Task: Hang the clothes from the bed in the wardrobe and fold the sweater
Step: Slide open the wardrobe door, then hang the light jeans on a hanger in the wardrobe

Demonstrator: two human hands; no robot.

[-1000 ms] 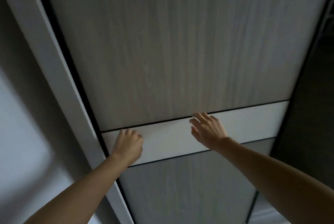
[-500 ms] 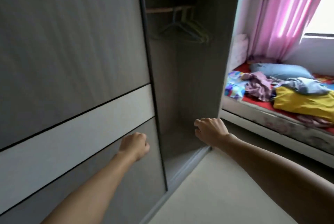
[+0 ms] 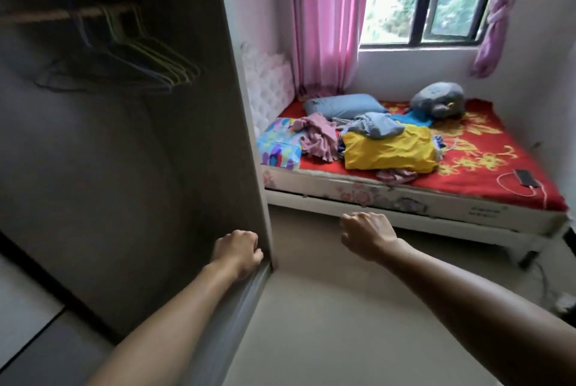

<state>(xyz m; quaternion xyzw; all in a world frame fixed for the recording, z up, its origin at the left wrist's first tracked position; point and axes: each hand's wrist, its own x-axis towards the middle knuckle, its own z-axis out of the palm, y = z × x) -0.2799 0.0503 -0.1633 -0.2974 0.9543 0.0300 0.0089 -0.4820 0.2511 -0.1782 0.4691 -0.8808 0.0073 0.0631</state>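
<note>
Only two forearms and hands show: the left hand (image 3: 238, 250) and right hand (image 3: 366, 234) are bare, like both forearms, unsleeved to the frame's edge

open floor (image 3: 327, 307) leads to the bed (image 3: 405, 198); the wardrobe's side panel (image 3: 237, 136) stands left of it.

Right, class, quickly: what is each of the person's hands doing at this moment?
Left hand: closed, fingers curled, holding nothing, beside the grey wooden wardrobe side panel.
Right hand: closed, fingers curled, holding nothing.
</note>
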